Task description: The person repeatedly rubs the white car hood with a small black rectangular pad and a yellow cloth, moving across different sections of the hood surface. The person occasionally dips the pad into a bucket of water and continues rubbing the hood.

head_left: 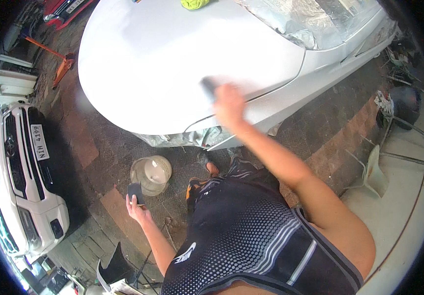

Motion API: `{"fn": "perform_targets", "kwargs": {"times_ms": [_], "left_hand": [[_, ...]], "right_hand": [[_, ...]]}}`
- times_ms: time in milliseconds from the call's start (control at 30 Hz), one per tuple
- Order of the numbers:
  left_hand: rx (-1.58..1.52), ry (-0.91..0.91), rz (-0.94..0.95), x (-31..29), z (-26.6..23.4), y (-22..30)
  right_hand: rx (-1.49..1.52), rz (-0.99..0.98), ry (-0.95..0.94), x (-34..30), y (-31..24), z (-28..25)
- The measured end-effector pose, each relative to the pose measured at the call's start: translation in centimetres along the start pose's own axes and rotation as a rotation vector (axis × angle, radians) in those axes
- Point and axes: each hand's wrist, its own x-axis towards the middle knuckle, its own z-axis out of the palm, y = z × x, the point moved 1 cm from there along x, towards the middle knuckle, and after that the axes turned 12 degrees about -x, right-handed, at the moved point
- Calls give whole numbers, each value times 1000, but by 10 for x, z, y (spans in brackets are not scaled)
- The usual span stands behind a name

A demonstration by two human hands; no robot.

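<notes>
My right hand (229, 108) reaches over the white car hood (167, 73), closed around a dark sanding pad (208, 86) against the panel near its side edge. Motion smears this hand and the pad. Lower down on the left, my left hand (137, 210) is off the car. Its fingers and thumb pinch a dark, flat, rectangular piece (135, 192), perhaps sandpaper or a rubber block. Just beyond that piece a bucket (168, 179) stands on the floor, with cloudy liquid or a pale container inside.
Plastic and paper masking (315, 24) covers the windshield. A yellow-green cloth (194, 4) lies on the hood. Left are a white pickup (17, 187), an orange floor jack (63, 70) and a red car (64, 14). A pale chair (374, 172) and metal frames stand right.
</notes>
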Motion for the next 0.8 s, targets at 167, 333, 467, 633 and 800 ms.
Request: {"fn": "perform_targets", "kwargs": {"times_ms": [167, 333, 467, 633, 800], "left_hand": [[13, 15, 46, -38, 51, 22], [-174, 18, 21, -73, 90, 31], [-188, -19, 19, -75, 110, 16], [-111, -176, -121, -45, 85, -7], [-103, 52, -97, -1, 43, -18]], "right_hand": [[541, -42, -664, -23, -137, 18], [1318, 437, -1310, -71, -143, 29], [1651, 528, -1813, -61, -135, -14], [1540, 481, -1872, -63, -175, 4], [1317, 557, -1905, -97, -245, 39]]}}
